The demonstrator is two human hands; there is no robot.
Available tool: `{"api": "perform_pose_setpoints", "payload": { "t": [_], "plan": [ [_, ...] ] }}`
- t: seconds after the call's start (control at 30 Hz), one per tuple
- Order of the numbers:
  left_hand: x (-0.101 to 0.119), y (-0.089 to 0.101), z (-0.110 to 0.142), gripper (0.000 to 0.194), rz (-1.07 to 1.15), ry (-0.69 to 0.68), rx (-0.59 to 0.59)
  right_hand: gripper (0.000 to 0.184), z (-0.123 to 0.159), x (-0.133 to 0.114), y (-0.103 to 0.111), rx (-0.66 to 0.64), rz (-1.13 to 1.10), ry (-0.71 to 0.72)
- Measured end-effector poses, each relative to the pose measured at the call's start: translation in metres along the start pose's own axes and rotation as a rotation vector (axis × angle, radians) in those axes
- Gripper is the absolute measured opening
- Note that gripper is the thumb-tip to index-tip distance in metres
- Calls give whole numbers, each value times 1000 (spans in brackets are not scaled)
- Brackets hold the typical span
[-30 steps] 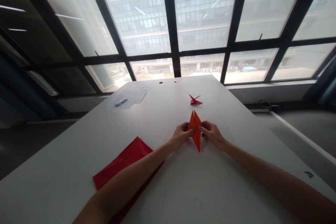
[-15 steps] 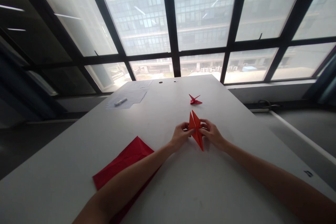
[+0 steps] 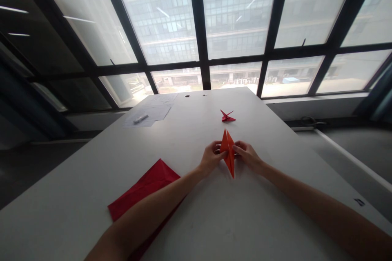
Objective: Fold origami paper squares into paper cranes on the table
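Between my two hands is an orange folded paper [image 3: 228, 155], a long diamond with a slit running down from its upper tip. My left hand [image 3: 212, 157] pinches its left edge, thumb on the front face. On the opposite edge, my right hand [image 3: 246, 154] grips it with the thumb in front and the fingers curled behind. Just beyond the hands a small red origami crane [image 3: 227, 116] rests on the table. Red paper sheets [image 3: 143, 185] lie at the left, partly hidden under my left forearm.
The white table [image 3: 196, 220] stretches toward large windows. Printed papers [image 3: 161, 111] with a white marker [image 3: 141, 119] on them lie at the far left. Two small holes pierce the far end of the table. A small dark mark [image 3: 359, 202] is near the right edge.
The orange folded paper has turned slightly more upright, and its two upper points have come together. My right thumb has shifted up along its edge.
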State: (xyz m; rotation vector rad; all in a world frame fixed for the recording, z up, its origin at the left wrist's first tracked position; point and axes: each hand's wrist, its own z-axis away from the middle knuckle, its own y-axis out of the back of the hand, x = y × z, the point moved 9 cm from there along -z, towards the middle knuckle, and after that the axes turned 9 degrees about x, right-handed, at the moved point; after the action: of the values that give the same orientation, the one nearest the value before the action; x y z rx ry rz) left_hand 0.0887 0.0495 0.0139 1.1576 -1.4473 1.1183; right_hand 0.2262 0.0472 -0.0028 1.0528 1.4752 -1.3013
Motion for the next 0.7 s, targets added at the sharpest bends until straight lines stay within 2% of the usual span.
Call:
{"api": "perform_pose_setpoints", "payload": {
  "t": [0.17, 0.3, 0.47, 0.63, 0.7],
  "plan": [
    [4, -3, 1, 44, -23, -36, -25, 29, 2, -4, -3, -19, -9, 16],
    [3, 3, -1, 43, -28, -52, 35, 24, 3, -6, -6, -30, -115, -38],
    [0, 8, -3, 43, 10, -63, 73, 21, 1, -1, -2, 1, -98, -68],
    [4, 6, -3, 18, -43, -133, 78, 23, -1, 2, 0, 0, -85, -41],
    [4, 0, 0, 21, -81, -121, 28, 24, -1, 1, 0, -9, -94, -33]
  ]
}}
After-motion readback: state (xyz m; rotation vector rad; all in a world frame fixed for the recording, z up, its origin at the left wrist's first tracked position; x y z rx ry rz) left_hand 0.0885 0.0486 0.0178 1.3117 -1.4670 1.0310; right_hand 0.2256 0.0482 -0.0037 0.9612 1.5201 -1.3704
